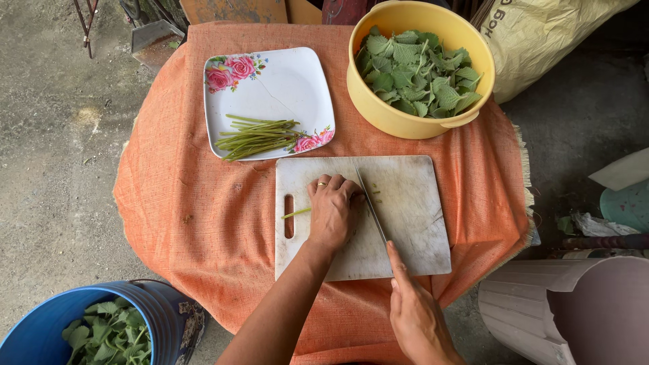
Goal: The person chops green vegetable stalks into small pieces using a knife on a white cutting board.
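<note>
Soft, even daylight fills the scene; nothing is dim and nothing blows out. Shadows are weak and short: a faint one lies under the left hand (332, 213) on the board (412, 230), and a soft one rings the bowl (378, 111) on the cloth (182, 203). The white plate (297, 74) is bright but carries no hard glare. Colours are saturated. Focus is sharp across the middle; the knife (372, 206) edge is crisp. The wide lens bends the frame's edges slightly, and the bucket (145, 307) corner looks a little softer.
</note>
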